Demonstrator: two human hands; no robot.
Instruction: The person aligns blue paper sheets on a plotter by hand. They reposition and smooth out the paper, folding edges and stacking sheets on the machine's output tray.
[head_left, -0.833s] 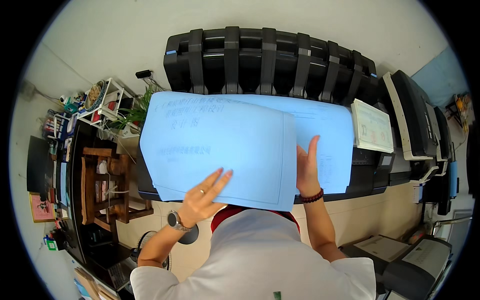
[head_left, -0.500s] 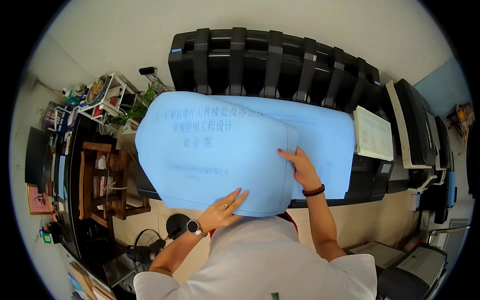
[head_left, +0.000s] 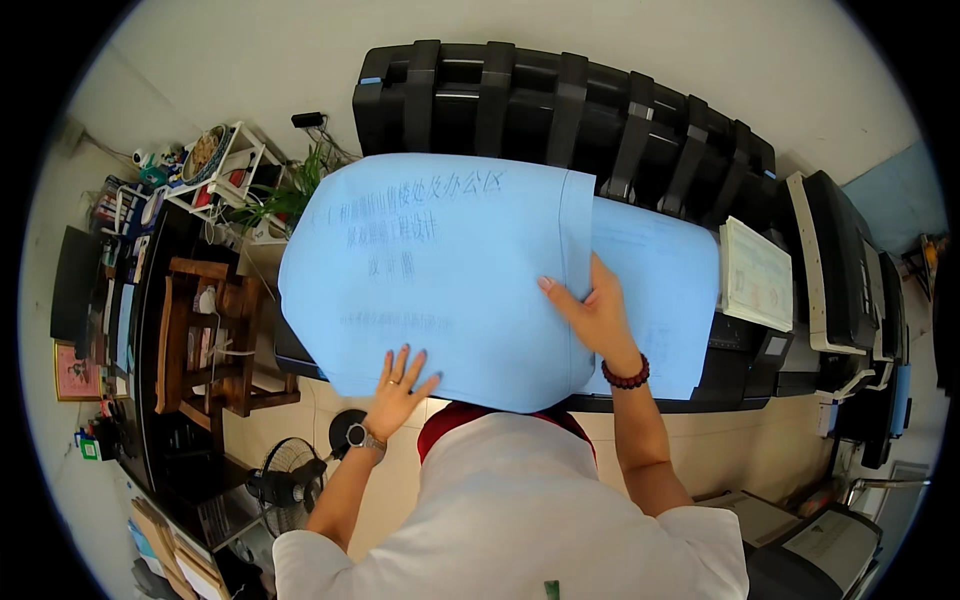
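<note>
Since 0.5 s ago, blue sheet (head_left: 440, 270) shifts toward 12 o'clock over printer (head_left: 560, 100). Left hand (head_left: 398, 385) flat, open; right hand (head_left: 595, 315) pinches its 3 o'clock edge. Aligning step.

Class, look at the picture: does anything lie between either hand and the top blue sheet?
Nothing visible. The left hand lies flat on the top blue sheet near its lower edge; the right hand grips its right edge.
</note>
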